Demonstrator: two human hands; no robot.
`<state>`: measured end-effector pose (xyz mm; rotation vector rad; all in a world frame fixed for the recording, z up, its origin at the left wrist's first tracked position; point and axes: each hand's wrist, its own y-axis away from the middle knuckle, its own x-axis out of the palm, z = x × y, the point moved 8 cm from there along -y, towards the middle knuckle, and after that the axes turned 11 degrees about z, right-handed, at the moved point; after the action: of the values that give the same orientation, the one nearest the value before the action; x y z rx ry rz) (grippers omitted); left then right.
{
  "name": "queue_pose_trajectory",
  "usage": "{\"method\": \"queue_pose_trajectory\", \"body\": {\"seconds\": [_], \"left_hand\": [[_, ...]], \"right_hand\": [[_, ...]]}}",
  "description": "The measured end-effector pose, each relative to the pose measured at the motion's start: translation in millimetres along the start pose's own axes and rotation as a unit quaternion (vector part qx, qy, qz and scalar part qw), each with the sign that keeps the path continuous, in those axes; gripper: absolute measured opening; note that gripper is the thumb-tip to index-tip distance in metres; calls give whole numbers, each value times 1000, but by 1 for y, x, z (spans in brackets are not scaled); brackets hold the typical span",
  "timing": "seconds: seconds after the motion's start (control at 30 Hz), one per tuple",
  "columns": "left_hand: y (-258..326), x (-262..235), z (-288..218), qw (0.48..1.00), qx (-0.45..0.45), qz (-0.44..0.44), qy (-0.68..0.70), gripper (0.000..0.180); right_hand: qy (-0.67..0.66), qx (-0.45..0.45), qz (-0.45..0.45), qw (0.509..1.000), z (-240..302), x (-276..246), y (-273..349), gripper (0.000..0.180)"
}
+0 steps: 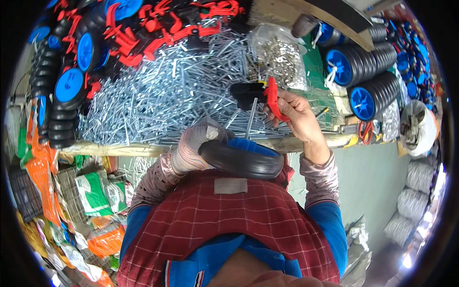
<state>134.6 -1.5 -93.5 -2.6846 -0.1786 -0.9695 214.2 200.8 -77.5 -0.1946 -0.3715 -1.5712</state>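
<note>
My left hand [191, 148], in a pale striped glove, is closed on a black-tyred wheel [241, 162] with a blue hub. The wheel lies tilted close to my apron at the bench's front edge. A thin metal rod [252, 119] rises from the hub area; its lower end is hidden. My bare right hand [303, 117] pinches a red plastic lever [272, 98] joined to a black plastic bracket [247, 94]. The bracket hangs over the rod's upper end; whether they touch I cannot tell.
Loose metal rods [148, 95] cover the bench. Behind them lie red-and-black plastic parts [162, 36] and a clear bag of small metal pieces [282, 55]. Wheel stacks [375, 95] stand at both sides. Red-handled scissors [366, 132] and a white sack [418, 126] are at right.
</note>
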Motion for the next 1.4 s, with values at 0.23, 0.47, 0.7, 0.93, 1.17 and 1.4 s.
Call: {"method": "queue_pose_trajectory", "body": {"seconds": [0.23, 0.47, 0.7, 0.93, 1.17, 1.4], "left_hand": [[-33, -3, 18, 966, -201, -164, -16, 37], [-49, -15, 19, 988, -145, -13, -56, 29], [-65, 12, -20, 813, -19, 60, -579, 40], [-63, 37, -14, 885, 28, 170, -433, 33], [-63, 50, -1, 878, -31, 170, -447, 38], [-70, 70, 0, 849, -68, 172, -495, 38]], "right_hand": [[-3, -15, -46, 999, -5, -24, 16, 33], [-46, -24, -70, 996, -15, -42, 17, 32], [54, -8, -64, 996, -10, -39, 29, 32], [148, -87, -39, 984, 4, -35, 58, 30], [66, -69, -63, 993, -9, -42, 88, 30], [67, -78, -85, 991, -7, -39, 96, 27]]}}
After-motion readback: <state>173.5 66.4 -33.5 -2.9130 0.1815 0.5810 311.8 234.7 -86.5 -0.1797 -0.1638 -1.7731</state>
